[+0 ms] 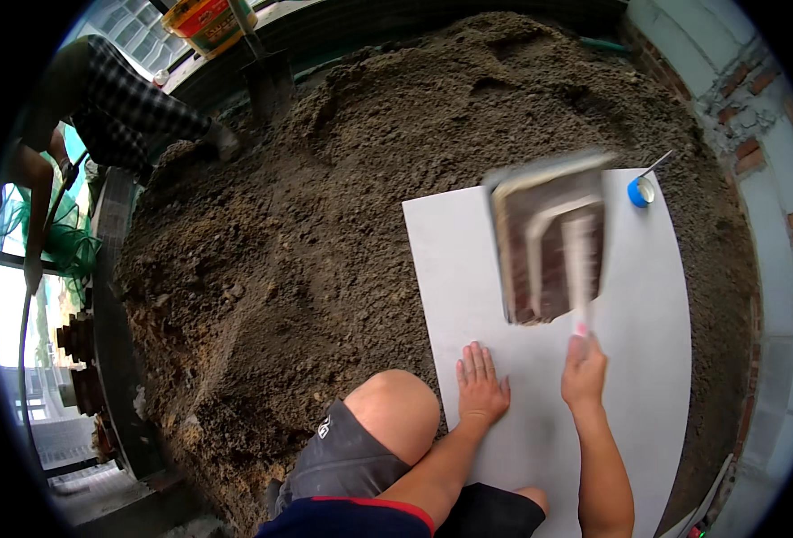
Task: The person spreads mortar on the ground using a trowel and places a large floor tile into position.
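Observation:
A large white sheet or slab (629, 377) lies on the rough brown ground in front of me. My left hand (483, 387) rests flat on it, fingers stretched, holding nothing. My right hand (585, 369) grips the pale, pink-tipped handle of a flat rectangular tool (553, 260). Its broad brown plate is beyond my fingers, over the far part of the slab. Motion blurs the tool, so I cannot tell whether its plate touches the slab. By the far right edge of the slab is a small blue round container (640, 191) with a thin stick beside it.
Heaped damp sand or mortar (307, 233) spreads left and beyond the slab. A shovel (266, 81) stands in it near a yellow-red bucket (208, 27). At the left, another person (136, 108) holds a long hose or rod. A block wall (768, 215) bounds the right.

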A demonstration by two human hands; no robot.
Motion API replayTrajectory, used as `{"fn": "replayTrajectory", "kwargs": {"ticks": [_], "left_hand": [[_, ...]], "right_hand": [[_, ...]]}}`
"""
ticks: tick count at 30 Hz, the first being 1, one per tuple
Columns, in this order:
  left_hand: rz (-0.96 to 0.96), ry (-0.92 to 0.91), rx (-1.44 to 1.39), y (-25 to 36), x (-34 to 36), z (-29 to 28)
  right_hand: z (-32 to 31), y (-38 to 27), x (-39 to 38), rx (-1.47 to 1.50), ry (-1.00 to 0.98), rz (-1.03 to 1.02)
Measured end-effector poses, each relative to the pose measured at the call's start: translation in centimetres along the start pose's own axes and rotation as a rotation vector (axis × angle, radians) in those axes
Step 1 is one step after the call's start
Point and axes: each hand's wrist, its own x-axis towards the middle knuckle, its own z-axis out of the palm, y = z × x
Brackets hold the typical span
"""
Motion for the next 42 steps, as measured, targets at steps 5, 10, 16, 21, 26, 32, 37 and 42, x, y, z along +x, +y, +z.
{"fn": "replayTrajectory", "kwargs": {"ticks": [5, 10, 16, 21, 26, 32, 37, 42], "left_hand": [[0.048, 0.013, -0.049, 0.0, 0.1, -0.5], [-0.036, -0.064, -0.039, 0.2, 0.7, -0.2], [-0.011, -0.007, 0.038, 1.6, 0.9, -1.6], [0.066, 0.025, 0.034, 2.8, 0.0, -0.1], [0.064, 0.043, 0.115, 1.7, 0.0, -0.5], [0.085, 0.038, 0.11, 2.6, 0.1, -0.8], [0.086, 0.013, 0.081, 2.2, 0.5, -0.6], [0.127, -0.034, 0.078, 2.1, 1.0, -0.8]], "right_hand": [[1.1, 3.4, 2.5, 0.007, -0.436, 0.624], [-7.4, -7.7, 6.0, 0.458, -0.296, 0.673], [-9.1, -2.9, 6.3, 0.33, 0.263, -0.002], [-4.2, 14.4, 3.8, -0.133, -0.085, 0.675], [-1.7, 14.6, 3.1, -0.019, -0.105, 0.904], [-3.8, 12.0, -0.1, 0.295, -0.035, 0.982], [-11.5, 5.0, 3.3, 0.349, 0.028, 0.881], [-20.8, -4.4, 5.4, 0.431, 0.325, 0.397]]}}
